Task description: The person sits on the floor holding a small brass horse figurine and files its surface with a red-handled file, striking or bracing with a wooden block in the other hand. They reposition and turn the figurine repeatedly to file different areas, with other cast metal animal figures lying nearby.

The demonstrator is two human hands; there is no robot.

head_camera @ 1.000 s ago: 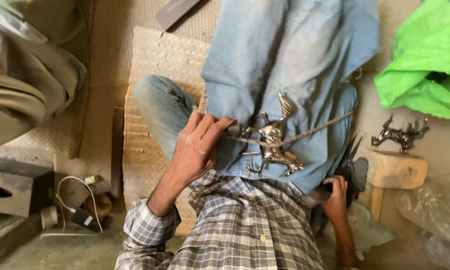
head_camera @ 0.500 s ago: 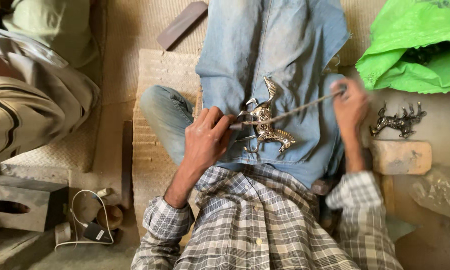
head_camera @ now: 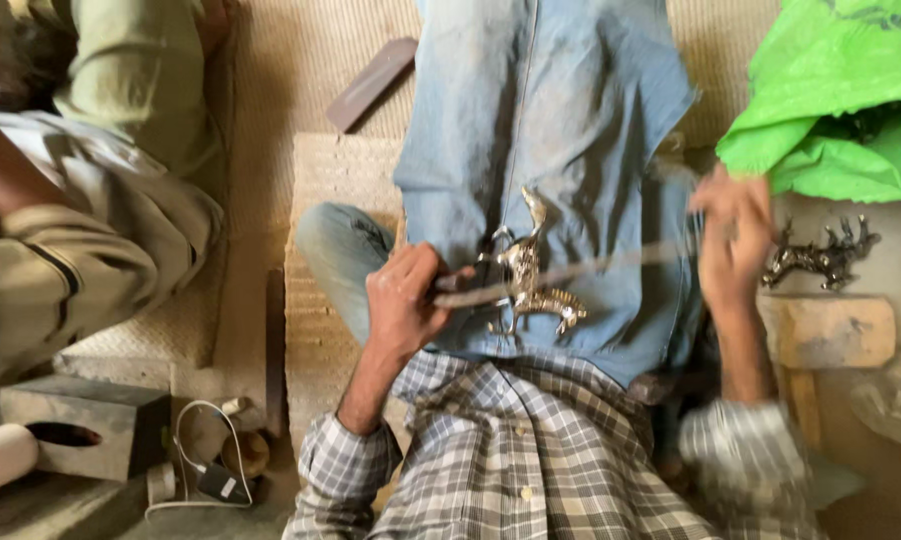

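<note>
A small shiny metal animal figure (head_camera: 526, 272) rests on the blue denim cloth (head_camera: 560, 130) over my lap. My left hand (head_camera: 405, 298) pinches it at its left side. My right hand (head_camera: 732, 240), blurred by motion, grips the far end of a long thin metal file (head_camera: 610, 262) that lies across the figure.
A second metal stag figure (head_camera: 820, 255) lies at the right beside a wooden block (head_camera: 832, 330). A green plastic bag (head_camera: 850, 90) is at the upper right. Another person's leg and sleeve (head_camera: 80, 230) fill the left. A grey box (head_camera: 85, 425), a cable and small parts sit at the lower left.
My right hand rose from beside my lap, took the far end of the file and now works it across the figure. The left hand kept hold of the figure.
</note>
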